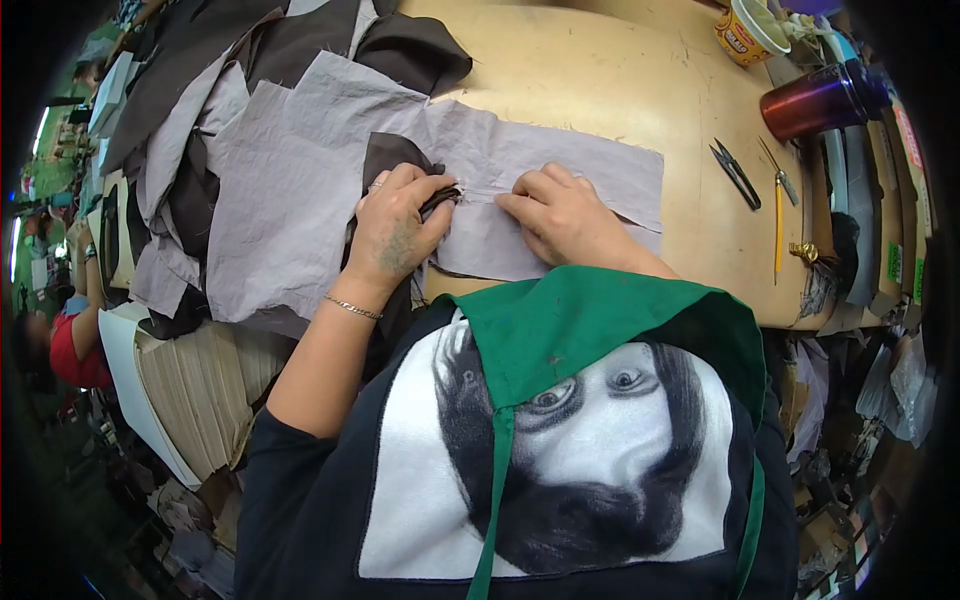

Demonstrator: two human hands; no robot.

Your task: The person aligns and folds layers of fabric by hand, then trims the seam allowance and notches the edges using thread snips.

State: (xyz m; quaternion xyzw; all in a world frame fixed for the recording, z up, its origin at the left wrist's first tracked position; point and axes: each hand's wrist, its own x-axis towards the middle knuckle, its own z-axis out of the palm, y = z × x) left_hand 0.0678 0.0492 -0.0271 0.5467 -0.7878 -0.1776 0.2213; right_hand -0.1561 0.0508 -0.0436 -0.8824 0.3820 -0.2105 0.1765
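Crosswise before the wearer: grey cloth (600, 165), lying flat on a pale wooden table (570, 50), long axis left to right. Ragged thread along its far edge. Whether it is one piece throughout, cannot tell.

Key relation: a pale seam-like line (480, 191) near the middle of the grey cloth, running roughly with its long axis, bridging the gap between the two sets of fingertips. Hands face each other across it, near but apart.

Left of that line, on the grey cloth: dark fabric (390, 152), bunched into folds. Left hand (400, 222) is the nearer to it, thumb and fingers pinched on the folds. Right hand (558, 212) is the nearer to the cloth's right end, fingers curled, tips down on the surface by the line; pinching or only pressing, cannot tell.

Outward. Beyond the grey cloth's left far side: heaped dark and grey pieces (300, 45). Past its right end: black snips (735, 174), then a yellow pencil (778, 230); farther off, a red-purple bottle (815, 102). On the wearer's side of it: a green apron (610, 320). Well off to its left, nearer the wearer, a co-worker's red sleeve (70, 345); detail too small to read.
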